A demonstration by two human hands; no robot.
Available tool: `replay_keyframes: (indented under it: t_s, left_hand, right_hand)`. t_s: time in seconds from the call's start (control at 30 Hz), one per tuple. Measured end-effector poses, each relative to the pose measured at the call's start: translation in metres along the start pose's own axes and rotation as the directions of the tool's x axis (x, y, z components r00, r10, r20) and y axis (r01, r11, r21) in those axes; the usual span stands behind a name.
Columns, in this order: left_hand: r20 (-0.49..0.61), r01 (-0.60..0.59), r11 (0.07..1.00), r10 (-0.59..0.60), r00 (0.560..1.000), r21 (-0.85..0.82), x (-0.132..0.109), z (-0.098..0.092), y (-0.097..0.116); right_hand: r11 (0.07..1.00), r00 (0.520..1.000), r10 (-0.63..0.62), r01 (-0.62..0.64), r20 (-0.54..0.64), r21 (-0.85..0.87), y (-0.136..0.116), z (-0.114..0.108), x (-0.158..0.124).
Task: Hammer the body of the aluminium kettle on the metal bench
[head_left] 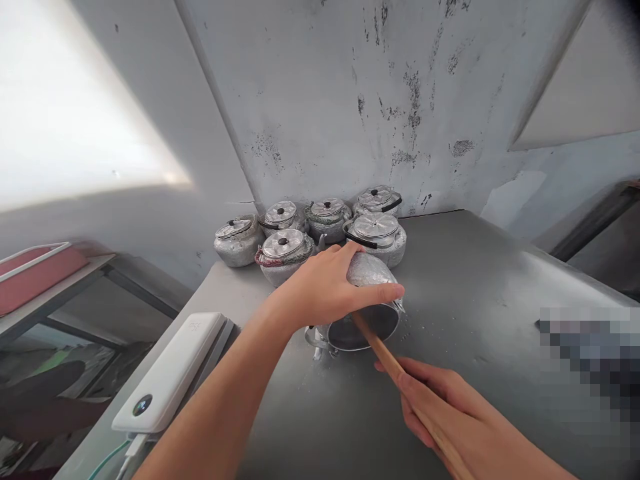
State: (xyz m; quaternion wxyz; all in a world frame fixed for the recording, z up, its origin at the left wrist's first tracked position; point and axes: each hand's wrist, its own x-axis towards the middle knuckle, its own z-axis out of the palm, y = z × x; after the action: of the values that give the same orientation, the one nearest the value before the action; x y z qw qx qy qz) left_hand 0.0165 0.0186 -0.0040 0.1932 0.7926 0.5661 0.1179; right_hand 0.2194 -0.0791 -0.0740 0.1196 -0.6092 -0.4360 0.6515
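Note:
A silver metal kettle (pixel 373 268) lies tipped on its side on the grey table, its round opening facing me. My left hand (pixel 325 283) holds it from above, thumb stretched along the rim and fingers over the body, partly out of sight. In my right hand (pixel 425 400) is a wooden stick (pixel 377 347), fingers wrapped round it. The stick's far end goes into the kettle's opening, where its tip is hidden. The kettle's handle and spout area show at the lower left of the opening.
Several lidded kettles (pixel 283 243) stand together at the back against the stained wall. A white power bank (pixel 170 373) with cables lies at the table's left edge. Left of the table is a shelf with a red container (pixel 40 273). A blurred-out patch covers the right side.

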Motion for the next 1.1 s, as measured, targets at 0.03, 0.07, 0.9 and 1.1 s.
replay_keyframes:
  t_s: [0.03, 0.07, 0.9, 1.1]
  left_hand:
    - [0.000, 0.000, 1.000, 0.000, 1.000, 0.000, 0.000, 0.000, 0.000]
    - [0.001, -0.001, 1.000, 0.001, 1.000, -0.001, 0.000, 0.000, 0.000]
    - [0.005, -0.008, 1.000, 0.008, 1.000, -0.007, -0.001, -0.001, 0.001]
    - [-0.005, -0.011, 1.000, 0.011, 1.000, -0.002, 0.000, -0.001, 0.000]
  right_hand:
    - [0.999, 0.999, 0.027, -0.027, 0.019, 0.027, -0.002, 0.000, 0.000]
    - [0.998, 0.999, 0.039, -0.041, 0.030, 0.058, -0.005, 0.000, 0.000]
    - [0.968, 0.992, -0.060, 0.030, 0.112, 0.250, -0.010, -0.002, 0.002]
    - [0.972, 0.998, -0.030, 0.015, 0.059, 0.234, -0.012, -0.001, -0.003]
